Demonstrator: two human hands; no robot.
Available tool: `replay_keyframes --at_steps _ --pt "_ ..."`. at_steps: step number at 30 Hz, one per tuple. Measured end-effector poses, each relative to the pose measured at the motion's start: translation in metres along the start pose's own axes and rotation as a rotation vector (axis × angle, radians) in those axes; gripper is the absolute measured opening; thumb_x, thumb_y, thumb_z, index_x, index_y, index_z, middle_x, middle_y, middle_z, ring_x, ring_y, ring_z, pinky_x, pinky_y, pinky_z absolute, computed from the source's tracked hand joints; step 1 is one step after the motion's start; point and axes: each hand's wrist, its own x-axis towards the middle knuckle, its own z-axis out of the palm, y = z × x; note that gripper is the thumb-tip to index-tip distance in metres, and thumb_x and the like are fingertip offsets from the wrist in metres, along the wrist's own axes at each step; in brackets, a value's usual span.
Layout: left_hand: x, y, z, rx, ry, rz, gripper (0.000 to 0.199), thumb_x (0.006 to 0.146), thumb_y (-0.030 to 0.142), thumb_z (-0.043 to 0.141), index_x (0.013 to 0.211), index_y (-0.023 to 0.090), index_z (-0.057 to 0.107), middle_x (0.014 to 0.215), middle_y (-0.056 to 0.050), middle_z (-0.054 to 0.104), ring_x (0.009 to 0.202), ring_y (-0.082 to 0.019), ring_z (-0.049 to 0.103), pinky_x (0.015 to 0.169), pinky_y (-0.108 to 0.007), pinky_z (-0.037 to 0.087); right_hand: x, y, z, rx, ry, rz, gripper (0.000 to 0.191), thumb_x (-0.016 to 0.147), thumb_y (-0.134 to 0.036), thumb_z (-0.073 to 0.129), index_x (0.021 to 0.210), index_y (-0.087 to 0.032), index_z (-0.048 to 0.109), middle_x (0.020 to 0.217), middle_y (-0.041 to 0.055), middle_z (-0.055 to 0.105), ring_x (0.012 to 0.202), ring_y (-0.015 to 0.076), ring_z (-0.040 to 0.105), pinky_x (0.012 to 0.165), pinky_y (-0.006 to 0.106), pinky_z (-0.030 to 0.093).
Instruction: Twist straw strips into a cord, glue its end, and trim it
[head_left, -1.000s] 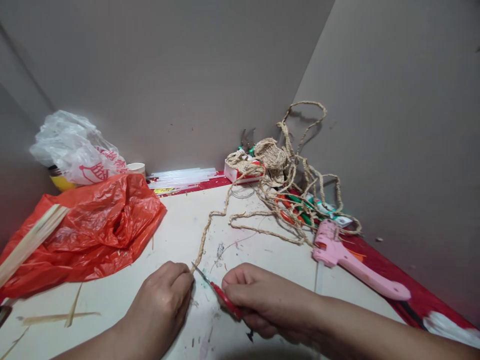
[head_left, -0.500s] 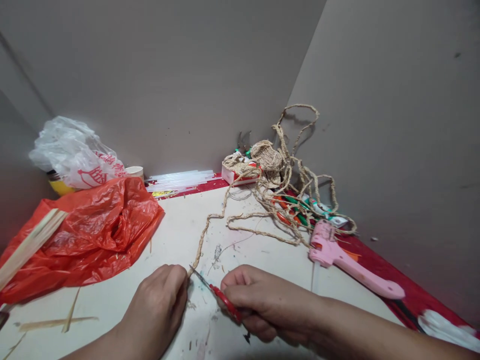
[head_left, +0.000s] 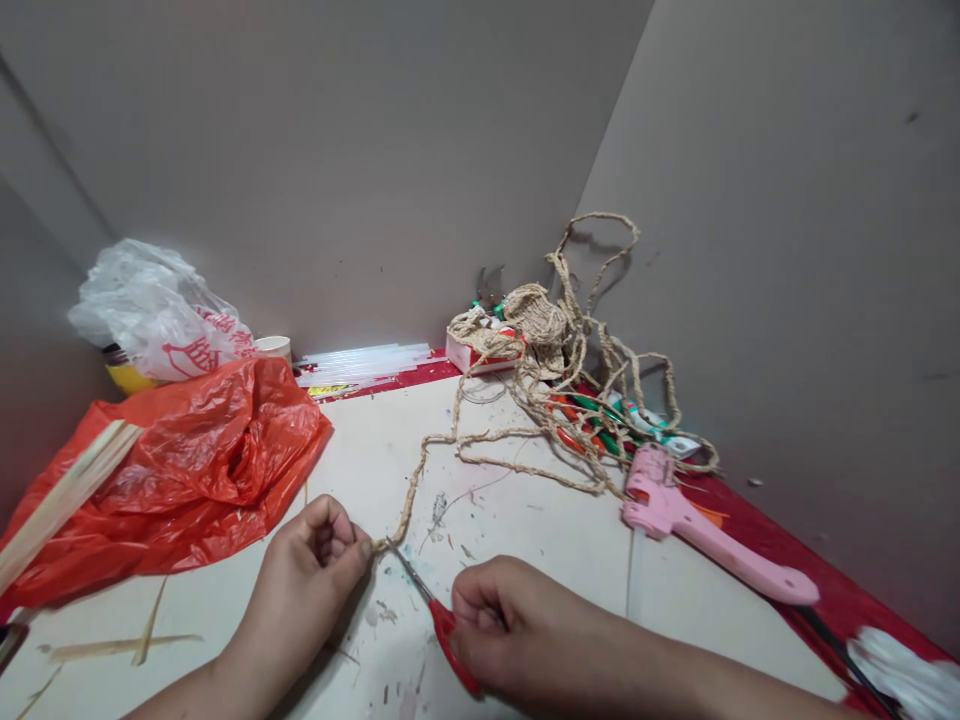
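Note:
Between thumb and fingers, my left hand [head_left: 319, 555] pinches the near end of a braided straw cord [head_left: 410, 490]. From there the cord runs away over the board and joins a tangled heap at the back. My right hand [head_left: 499, 625] is closed round the red handles of a small pair of scissors [head_left: 452, 640]. Their narrow metal blades point up and left, with the tip at the cord just right of my left fingertips. Whether the blades touch the cord I cannot tell.
A red plastic bag [head_left: 195, 460] with pale straw strips [head_left: 67, 500] lies at left, a white bag [head_left: 161, 310] behind it. Clear glue sticks [head_left: 367, 362] lie at the back. A pink glue gun [head_left: 705, 525] rests at right, near the heap of cord [head_left: 536, 315]. Grey walls stand close behind.
My left hand has turned, so its curled fingers and thumb now show. My right hand has moved slightly down with the scissors, which now point more steeply upward.

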Motion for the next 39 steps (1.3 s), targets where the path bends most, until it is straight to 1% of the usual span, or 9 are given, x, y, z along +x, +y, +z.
replay_keyframes --at_steps 4,7,11,15,19,23,29,35,39 --pt "0.001 0.01 0.0 -0.309 -0.042 -0.137 0.031 0.068 0.021 0.07 0.066 0.019 0.04 0.058 0.004 0.059 0.05 -0.007 0.047 0.051 -0.019 0.037 -0.007 -0.004 0.003 -0.114 0.041 -0.025 0.01 0.069 -0.021 0.051 0.061 -0.019 0.045 0.052 -0.0064 0.04 0.049 0.0073 0.032 0.042 0.02 0.023" --pt "0.0 0.015 0.0 -0.473 -0.08 -0.21 0.03 0.07 0.019 0.069 0.067 0.019 0.04 0.054 0.004 0.057 0.05 -0.008 0.048 0.051 -0.019 0.038 -0.009 -0.006 0.004 -0.372 0.142 -0.147 0.015 0.071 -0.021 0.052 0.06 -0.019 0.042 0.054 -0.0052 0.043 0.05 0.0076 0.033 0.045 0.021 0.023" --pt "0.0 0.016 -0.002 -0.589 -0.094 -0.311 0.028 0.069 0.016 0.071 0.069 0.018 0.042 0.058 0.003 0.058 0.052 -0.007 0.051 0.052 -0.018 0.042 -0.006 0.004 0.005 -0.784 0.305 -0.347 0.012 0.077 -0.022 0.049 0.066 -0.017 0.053 0.063 0.0007 0.06 0.049 0.0103 0.042 0.048 0.025 0.021" --pt "0.001 0.016 -0.004 -0.641 -0.11 -0.366 0.028 0.069 0.017 0.072 0.068 0.017 0.044 0.059 0.002 0.058 0.051 -0.006 0.052 0.053 -0.017 0.044 -0.003 0.016 0.005 -0.987 0.384 -0.455 0.016 0.081 -0.023 0.045 0.074 -0.017 0.058 0.069 0.0052 0.065 0.054 0.0168 0.055 0.048 0.028 0.022" --pt "0.001 0.017 -0.005 -0.717 -0.109 -0.403 0.026 0.069 0.014 0.072 0.067 0.016 0.046 0.06 0.002 0.056 0.053 -0.006 0.053 0.054 -0.016 0.047 -0.003 0.017 0.005 -1.002 0.436 -0.528 0.017 0.085 -0.023 0.044 0.077 -0.017 0.058 0.074 0.0056 0.066 0.058 0.0175 0.058 0.051 0.028 0.028" --pt "0.0 0.02 -0.005 -0.783 -0.136 -0.427 0.023 0.069 0.011 0.072 0.067 0.015 0.05 0.061 0.002 0.055 0.055 -0.006 0.054 0.056 -0.016 0.049 -0.001 0.013 0.006 -1.011 0.455 -0.531 0.018 0.087 -0.024 0.043 0.081 -0.018 0.059 0.076 0.0048 0.066 0.059 0.0177 0.057 0.053 0.029 0.029" --pt "0.0 0.023 -0.006 -0.835 -0.16 -0.441 0.022 0.069 0.008 0.071 0.066 0.015 0.051 0.063 0.001 0.055 0.056 -0.006 0.054 0.056 -0.015 0.049 0.002 0.015 0.003 -1.052 0.422 -0.488 0.019 0.087 -0.024 0.043 0.085 -0.018 0.061 0.078 0.0063 0.067 0.061 0.0208 0.059 0.052 0.03 0.028" --pt "0.001 0.023 -0.006 -0.85 -0.157 -0.447 0.02 0.069 0.005 0.07 0.069 0.015 0.052 0.064 0.001 0.054 0.058 -0.007 0.054 0.056 -0.016 0.049 -0.006 0.008 -0.004 -0.988 0.393 -0.434 0.02 0.086 -0.025 0.044 0.08 -0.018 0.061 0.077 0.0054 0.068 0.059 0.0182 0.06 0.052 0.029 0.027" --pt "0.003 0.023 -0.008 -0.823 -0.124 -0.432 0.02 0.071 0.002 0.067 0.067 0.014 0.051 0.065 0.001 0.053 0.058 -0.007 0.054 0.056 -0.017 0.05 -0.013 0.0 -0.006 -0.998 0.302 -0.396 0.018 0.082 -0.027 0.048 0.078 -0.019 0.063 0.077 0.0043 0.07 0.059 0.0167 0.061 0.05 0.028 0.026"
